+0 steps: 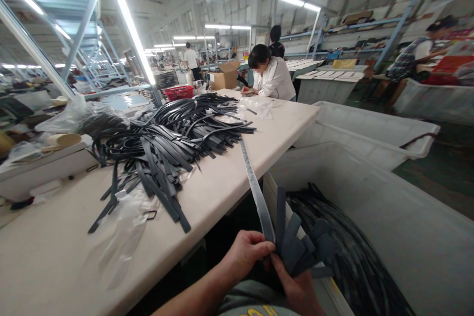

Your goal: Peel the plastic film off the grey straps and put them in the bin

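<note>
So the pale strip [254, 182] runs lengthwise away from the left grip [249, 252], forward onto the surface [222, 180], near end pinched between thumb and finger. Right grip [298, 284] is just beside it, a bit farther right, and looks closed round a fan of dark straps [292, 247].

My bare left hand [246, 254]: thumb and bent forefinger closed in a pinch, thumb tip pointing right, wrist about straight. Bare left forearm [202, 285] slants up and right from the bottom edge. My bare right hand [295, 287]: also closed, just beside the left, forefinger angled up-left toward my left thumb. Its other fingers mostly hidden.
</note>
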`<control>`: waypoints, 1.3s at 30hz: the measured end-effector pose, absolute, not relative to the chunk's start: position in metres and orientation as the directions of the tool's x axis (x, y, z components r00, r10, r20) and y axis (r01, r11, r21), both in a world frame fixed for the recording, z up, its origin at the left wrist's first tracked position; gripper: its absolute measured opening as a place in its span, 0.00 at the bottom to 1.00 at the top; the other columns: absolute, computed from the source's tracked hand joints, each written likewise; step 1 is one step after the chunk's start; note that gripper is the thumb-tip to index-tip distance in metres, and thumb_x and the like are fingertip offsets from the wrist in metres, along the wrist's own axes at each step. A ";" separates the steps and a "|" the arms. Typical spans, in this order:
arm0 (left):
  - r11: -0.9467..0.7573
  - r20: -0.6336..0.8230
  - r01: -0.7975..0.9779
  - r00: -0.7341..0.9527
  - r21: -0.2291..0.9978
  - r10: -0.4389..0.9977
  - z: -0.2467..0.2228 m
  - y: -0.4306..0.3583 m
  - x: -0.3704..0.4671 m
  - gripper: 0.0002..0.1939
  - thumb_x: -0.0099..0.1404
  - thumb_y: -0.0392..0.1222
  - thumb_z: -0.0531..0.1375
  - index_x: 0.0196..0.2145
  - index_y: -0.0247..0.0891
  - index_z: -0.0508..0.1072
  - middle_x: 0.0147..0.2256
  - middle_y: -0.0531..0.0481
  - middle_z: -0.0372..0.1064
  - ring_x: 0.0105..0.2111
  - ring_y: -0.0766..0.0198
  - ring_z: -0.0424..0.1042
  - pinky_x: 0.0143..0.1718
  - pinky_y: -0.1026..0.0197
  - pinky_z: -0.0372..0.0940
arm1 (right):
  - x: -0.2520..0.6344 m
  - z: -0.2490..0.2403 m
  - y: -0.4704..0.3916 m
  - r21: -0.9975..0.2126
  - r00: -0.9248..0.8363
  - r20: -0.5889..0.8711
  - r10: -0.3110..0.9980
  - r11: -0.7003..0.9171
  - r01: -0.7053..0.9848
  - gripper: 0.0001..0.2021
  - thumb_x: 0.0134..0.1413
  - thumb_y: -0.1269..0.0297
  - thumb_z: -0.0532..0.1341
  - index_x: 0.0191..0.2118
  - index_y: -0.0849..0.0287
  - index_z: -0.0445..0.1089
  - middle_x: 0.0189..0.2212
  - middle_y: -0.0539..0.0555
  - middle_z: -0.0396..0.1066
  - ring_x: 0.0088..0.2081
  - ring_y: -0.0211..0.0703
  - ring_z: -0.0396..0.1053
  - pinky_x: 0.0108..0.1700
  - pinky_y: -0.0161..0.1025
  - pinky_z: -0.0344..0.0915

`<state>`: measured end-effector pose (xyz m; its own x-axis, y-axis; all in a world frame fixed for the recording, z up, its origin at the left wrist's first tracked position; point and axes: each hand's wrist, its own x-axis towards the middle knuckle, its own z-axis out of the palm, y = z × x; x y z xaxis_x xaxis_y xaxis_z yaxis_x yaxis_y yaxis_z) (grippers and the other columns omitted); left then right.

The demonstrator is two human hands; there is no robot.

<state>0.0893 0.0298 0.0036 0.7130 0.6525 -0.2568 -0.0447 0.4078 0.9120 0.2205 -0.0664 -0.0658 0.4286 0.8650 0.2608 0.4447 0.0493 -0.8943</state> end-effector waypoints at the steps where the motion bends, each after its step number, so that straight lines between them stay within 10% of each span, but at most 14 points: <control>1: 0.412 -0.254 -0.057 0.708 0.910 0.659 0.005 0.031 0.088 0.21 0.50 0.55 0.69 0.23 0.31 0.76 0.19 0.49 0.69 0.18 0.67 0.65 0.24 0.63 0.60 | 0.221 -0.062 -0.064 -0.908 0.410 0.237 0.881 0.051 0.416 0.13 0.56 0.51 0.61 0.38 0.50 0.79 0.34 0.54 0.80 0.38 0.54 0.78 0.44 0.46 0.75; 11: 0.438 -0.295 -0.117 0.584 0.891 0.756 0.018 0.047 0.071 0.20 0.48 0.53 0.71 0.27 0.31 0.77 0.24 0.47 0.74 0.22 0.64 0.70 0.27 0.62 0.63 | 0.202 -0.012 -0.057 -0.973 0.327 -0.006 0.945 -0.081 0.217 0.15 0.55 0.50 0.62 0.31 0.56 0.77 0.26 0.56 0.79 0.29 0.51 0.78 0.35 0.45 0.75; 22: 0.565 -0.406 -0.149 0.552 0.812 0.728 0.031 0.063 0.049 0.18 0.51 0.49 0.71 0.32 0.30 0.78 0.28 0.48 0.74 0.22 0.72 0.67 0.27 0.67 0.62 | 0.232 0.004 -0.031 -0.975 0.431 0.122 0.894 0.027 0.221 0.12 0.58 0.54 0.62 0.33 0.57 0.75 0.23 0.50 0.74 0.25 0.41 0.72 0.34 0.40 0.70; 29: 0.612 -0.419 -0.157 0.596 0.775 0.685 0.028 0.067 0.035 0.19 0.49 0.50 0.71 0.29 0.31 0.77 0.22 0.52 0.68 0.18 0.74 0.61 0.22 0.68 0.58 | 0.212 0.008 -0.034 -0.899 0.066 0.333 0.941 0.295 0.325 0.13 0.58 0.62 0.62 0.48 0.51 0.74 0.60 0.55 0.66 0.39 0.43 0.75 0.41 0.42 0.73; 32: 0.616 -0.408 -0.162 0.617 0.770 0.673 0.016 0.064 0.036 0.20 0.47 0.51 0.72 0.30 0.32 0.77 0.25 0.50 0.71 0.20 0.70 0.65 0.24 0.65 0.59 | 0.198 0.013 -0.026 -0.777 -0.146 0.474 0.869 0.490 0.395 0.13 0.58 0.65 0.62 0.48 0.49 0.76 0.59 0.53 0.67 0.54 0.49 0.70 0.52 0.43 0.70; 39: 0.527 -0.273 -0.190 0.684 0.828 0.676 0.006 0.054 0.031 0.14 0.54 0.53 0.67 0.30 0.40 0.80 0.33 0.47 0.77 0.37 0.55 0.74 0.37 0.59 0.66 | 0.194 0.019 -0.008 -0.761 -0.027 0.504 0.863 0.459 0.459 0.08 0.56 0.66 0.61 0.40 0.55 0.77 0.43 0.55 0.78 0.43 0.47 0.76 0.47 0.42 0.71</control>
<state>0.0308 0.0540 0.0056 0.6843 0.6761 -0.2733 -0.1900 0.5271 0.8283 0.1944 -0.0084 0.0186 -0.0269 0.8632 0.5042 0.4586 0.4588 -0.7610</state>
